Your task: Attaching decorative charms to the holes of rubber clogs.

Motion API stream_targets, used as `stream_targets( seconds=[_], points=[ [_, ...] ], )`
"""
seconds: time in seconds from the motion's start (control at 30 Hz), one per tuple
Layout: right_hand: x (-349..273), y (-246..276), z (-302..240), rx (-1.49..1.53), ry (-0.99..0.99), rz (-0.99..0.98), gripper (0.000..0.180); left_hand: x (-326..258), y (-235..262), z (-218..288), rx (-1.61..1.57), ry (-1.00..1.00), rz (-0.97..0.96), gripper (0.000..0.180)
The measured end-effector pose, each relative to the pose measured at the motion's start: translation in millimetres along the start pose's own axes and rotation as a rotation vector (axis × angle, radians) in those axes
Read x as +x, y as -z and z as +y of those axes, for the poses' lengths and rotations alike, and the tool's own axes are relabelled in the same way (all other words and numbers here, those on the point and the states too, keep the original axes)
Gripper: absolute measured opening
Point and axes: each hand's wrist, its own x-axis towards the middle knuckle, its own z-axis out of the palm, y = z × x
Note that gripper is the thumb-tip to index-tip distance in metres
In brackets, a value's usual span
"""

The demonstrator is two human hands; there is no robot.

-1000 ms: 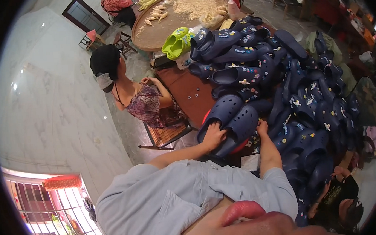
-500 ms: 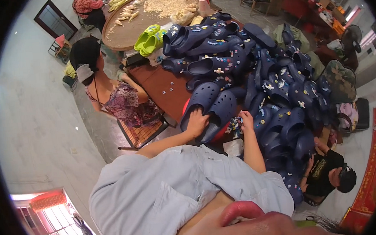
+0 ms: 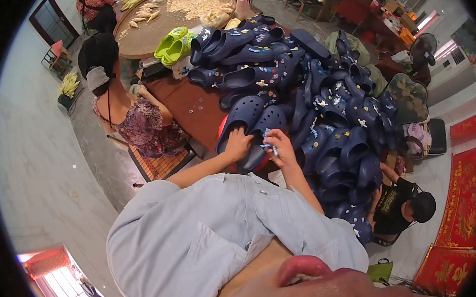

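Note:
Two plain navy clogs with holes in their uppers lie side by side before me, the left clog (image 3: 245, 111) and the right clog (image 3: 272, 121). My left hand (image 3: 239, 144) has its fingers tucked into the left clog's opening, closed on the shoe; the fingertips are hidden under the upper. Over the right clog, my right hand (image 3: 283, 149) is closed on small light-blue and white shoe charms (image 3: 270, 141). A red rim, perhaps a basin, shows beneath the clogs. Beyond them rises a big pile of navy clogs (image 3: 255, 77) with charms on many uppers.
Lime-green clogs (image 3: 175, 45) sit beside a round tray (image 3: 133, 38) of kernels and corn cobs. A few tiny charms (image 3: 200, 100) lie on the brown tabletop (image 3: 177, 93). A seated person (image 3: 132, 114) is at left, another in black (image 3: 399, 206) at right.
My right hand has come up and left from beside the clogs to over the right clog, and charms now show in it. My left hand stays in the left clog. The whole view has shifted slightly.

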Motion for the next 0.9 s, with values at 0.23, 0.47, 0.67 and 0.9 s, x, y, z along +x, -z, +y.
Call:
stream_targets(
  seconds=[0.23, 0.47, 0.67, 0.9],
  points=[
    [16, -21, 50, -1.105, 0.709, 0.092, 0.015, -2, -5, -9, -0.109, -0.007, -0.046, 0.033],
    [23, -20, 73, -1.217, 0.807, 0.111, 0.02, 0, -14, -16, -0.175, -0.045, -0.015, 0.035],
    [25, -25, 76, -1.45, 0.903, 0.174, 0.028, 1, -25, -21, -0.193, -0.032, -0.037, 0.029],
    [16, -33, 69, -1.581, 0.81, 0.177, 0.032, -2, -19, -17, -0.201, -0.063, -0.042, 0.031]
  ],
)
